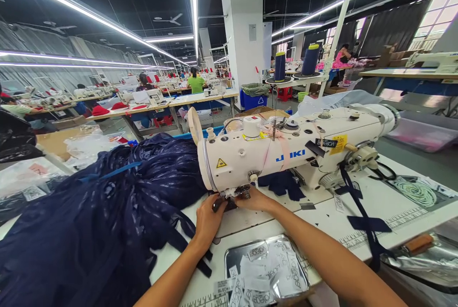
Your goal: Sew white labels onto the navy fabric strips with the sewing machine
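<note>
A white sewing machine (286, 154) stands on the white table (386, 202). My left hand (208, 219) lies flat by the needle area, pressing dark blue strap fabric (186, 233) against the bed. My right hand (255, 199) is under the machine head, fingers curled at the presser foot; what it pinches is hidden. A big heap of dark blue garment cloth (107, 216) covers the table's left side.
A metal tray (231, 257) of white printed labels sits at the front edge between my forearms. Dark blue ribbon (361, 216) hangs off the machine's right end. Two thread cones (295, 61) stand behind. Other workers sit at distant tables (161, 102).
</note>
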Motion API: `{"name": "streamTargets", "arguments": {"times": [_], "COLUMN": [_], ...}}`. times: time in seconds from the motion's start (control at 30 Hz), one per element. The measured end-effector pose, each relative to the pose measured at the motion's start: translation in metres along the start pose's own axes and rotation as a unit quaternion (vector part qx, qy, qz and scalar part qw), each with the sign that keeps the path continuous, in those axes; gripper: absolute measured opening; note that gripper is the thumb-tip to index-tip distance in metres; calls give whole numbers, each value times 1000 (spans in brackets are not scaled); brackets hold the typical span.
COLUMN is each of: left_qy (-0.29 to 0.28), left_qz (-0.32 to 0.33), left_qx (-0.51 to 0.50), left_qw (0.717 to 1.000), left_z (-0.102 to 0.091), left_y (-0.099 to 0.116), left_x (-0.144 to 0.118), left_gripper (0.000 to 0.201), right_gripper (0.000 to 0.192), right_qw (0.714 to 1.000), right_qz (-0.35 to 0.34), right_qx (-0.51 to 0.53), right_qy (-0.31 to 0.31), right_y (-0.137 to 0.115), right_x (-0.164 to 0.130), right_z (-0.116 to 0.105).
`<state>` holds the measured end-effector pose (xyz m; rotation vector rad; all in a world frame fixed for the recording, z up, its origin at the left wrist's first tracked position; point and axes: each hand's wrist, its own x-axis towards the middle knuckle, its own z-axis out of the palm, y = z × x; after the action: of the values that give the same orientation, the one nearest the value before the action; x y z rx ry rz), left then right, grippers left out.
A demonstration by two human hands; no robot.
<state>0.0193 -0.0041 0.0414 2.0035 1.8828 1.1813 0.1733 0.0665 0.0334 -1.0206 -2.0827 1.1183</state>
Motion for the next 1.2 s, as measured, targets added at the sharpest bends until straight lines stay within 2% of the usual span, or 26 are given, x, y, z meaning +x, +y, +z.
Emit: {"name": "streamTargets", "arguments": {"times": [0.13,0.2,0.27,0.37,0.5,0.6,0.77,0.87,1.0,1.1,1.2], "left_qy": [17,-11,-48,-77,-132,-179,-194,-162,-62,-43,9], "left_qz": [164,234,276,288,266,263,293,309,319,377,414], "left_qx": [24,27,27,23,-24,-51,-78,-88,-39,-10,9], "left_qw": [986,972,960,954,955,947,933,933,945,925,910], "left_z": [-5,-4,-1,1,0,-1,-3,-5,-4,-1,-1], "left_y": [-6,-5,-3,3,14,24,31,29,16,8,5], "left_x": [-8,-8,-8,-9,-21,-31,-39,-35,-19,-5,3], "left_gripper": [16,19,20,21,20,19,20,18,22,25,28], "right_gripper": [14,11,10,8,17,20,12,16,17,15,14], "right_qw": [995,990,984,981,987,985,978,977,977,980,988], "right_qz": [26,25,22,51,91,102,119,135,161,166,140], "right_qx": [-36,-39,-24,13,36,78,136,141,127,108,53], "right_qy": [-92,-137,-177,-186,-129,-112,-103,-81,-54,-24,34], "right_y": [-16,-24,-28,-27,-22,-26,-35,-37,-39,-36,-28], "right_x": [-15,-20,-23,-22,-19,-19,-23,-33,-57,-79,-104], "right_z": [-21,-29,-35,-40,-37,-25,-3,-1,-11,-23,-41]}}
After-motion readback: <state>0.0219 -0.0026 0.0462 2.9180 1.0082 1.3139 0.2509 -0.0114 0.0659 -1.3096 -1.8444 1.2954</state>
